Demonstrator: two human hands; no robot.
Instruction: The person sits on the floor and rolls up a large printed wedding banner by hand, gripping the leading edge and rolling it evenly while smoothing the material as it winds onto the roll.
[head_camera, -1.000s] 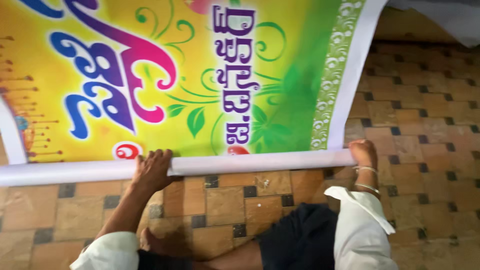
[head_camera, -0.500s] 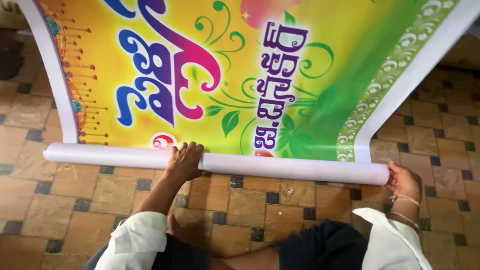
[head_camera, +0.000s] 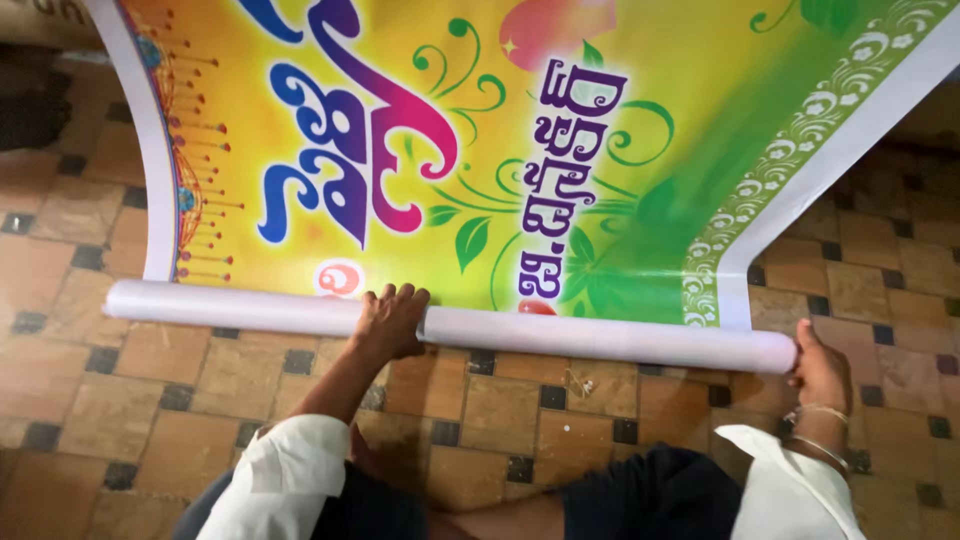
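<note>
Roughly: both hands on the white roll (head_camera: 300, 312) of a printed banner (head_camera: 480, 150).
Left hand (head_camera: 392, 322) pressing flat mid-roll, right hand (head_camera: 822, 366) seemingly cupping its end; uneven pressure could skew it.

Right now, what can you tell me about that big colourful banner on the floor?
The printed banner looks like glossy flexible sheet, yellow fading to green, with blue, purple and pink lettering, leafy swirls and white borders. Its near end is wound into a white roll lying across the tiled floor. The left hand presses on the roll's middle; the right hand is at its right end.
</note>
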